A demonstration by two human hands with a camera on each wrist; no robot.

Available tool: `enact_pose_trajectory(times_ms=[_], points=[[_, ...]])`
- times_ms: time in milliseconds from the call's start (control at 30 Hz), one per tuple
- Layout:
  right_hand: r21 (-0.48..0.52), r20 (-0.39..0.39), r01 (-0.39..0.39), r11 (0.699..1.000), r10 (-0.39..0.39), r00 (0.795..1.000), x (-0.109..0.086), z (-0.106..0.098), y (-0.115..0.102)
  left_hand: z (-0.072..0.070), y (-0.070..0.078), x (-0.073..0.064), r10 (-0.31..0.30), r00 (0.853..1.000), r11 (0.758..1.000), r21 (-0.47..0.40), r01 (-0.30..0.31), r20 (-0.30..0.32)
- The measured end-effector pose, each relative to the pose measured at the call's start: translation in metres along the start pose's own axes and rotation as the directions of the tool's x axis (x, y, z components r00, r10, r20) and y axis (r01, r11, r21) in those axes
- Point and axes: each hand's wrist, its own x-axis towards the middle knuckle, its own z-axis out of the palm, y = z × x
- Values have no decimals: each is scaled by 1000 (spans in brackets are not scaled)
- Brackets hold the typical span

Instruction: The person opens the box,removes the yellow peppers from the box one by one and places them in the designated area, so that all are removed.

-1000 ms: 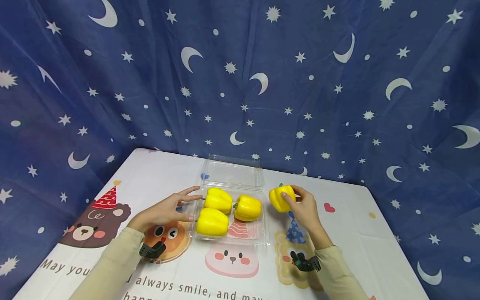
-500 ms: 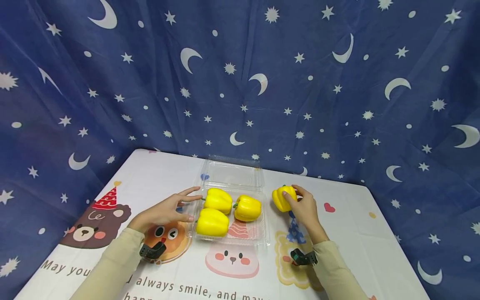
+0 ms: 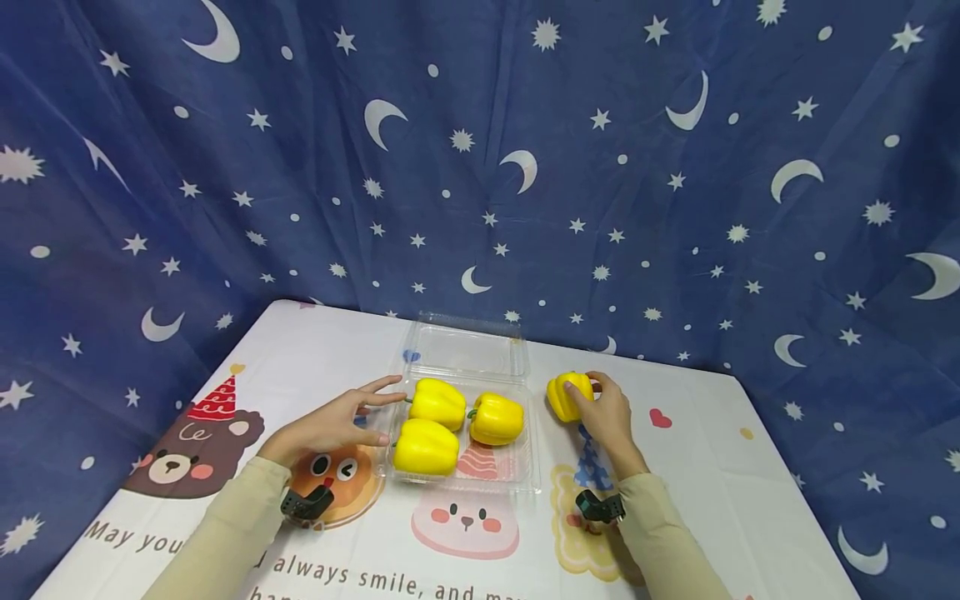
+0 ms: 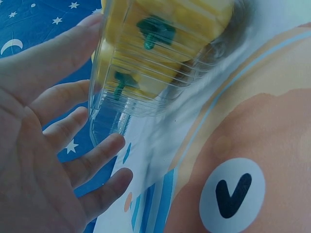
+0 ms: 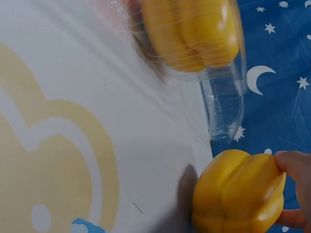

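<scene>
A clear plastic clamshell box [image 3: 529, 467] stands with its lid folded back, and three yellow bell peppers [image 3: 497, 419] lie in it. Against the box's left rim rest the index finger and thumb of my left hand [image 3: 330, 427]; in the left wrist view its fingers [image 4: 99, 160] are spread and relaxed. Green stems show through the ridged wall [image 4: 155, 73] there. To the right of the box, my right hand [image 3: 611, 415] grips another yellow bell pepper [image 3: 564, 398] between thumb and fingers. The right wrist view shows this pepper [image 5: 238, 194] close to the table, with a shadow beside it.
The transparent lid [image 3: 468, 348] lies towards the back edge of the table. A white cloth [image 3: 705, 467] with cartoon prints and lettering covers the table. Behind it hangs a dark blue curtain [image 3: 570, 292] with moons and stars.
My right hand has moved slightly right, away from the box, with the bell pepper in it. The pepper has turned, and its stem shows less. My left hand stays at the box rim.
</scene>
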Motion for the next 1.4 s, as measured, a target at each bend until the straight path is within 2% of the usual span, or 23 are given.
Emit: enact_pose_trajectory(times_ms=[267, 500, 1167, 1400], points=[[-39, -37, 15, 999, -17, 999, 1, 10, -2, 1, 0, 0, -17, 1000, 1000, -3, 17, -2], [-71, -43, -15, 997, 12, 999, 5, 19, -5, 2, -2, 0, -10, 1000, 1000, -13, 10, -2], [-90, -68, -49, 995, 43, 997, 7, 25, -5, 0, -1, -1, -1, 1000, 1000, 6, 1, -1], [-106, -71, -61, 992, 53, 996, 7, 24, -5, 1, -2, 2, -23, 1000, 1000, -8, 23, 0]])
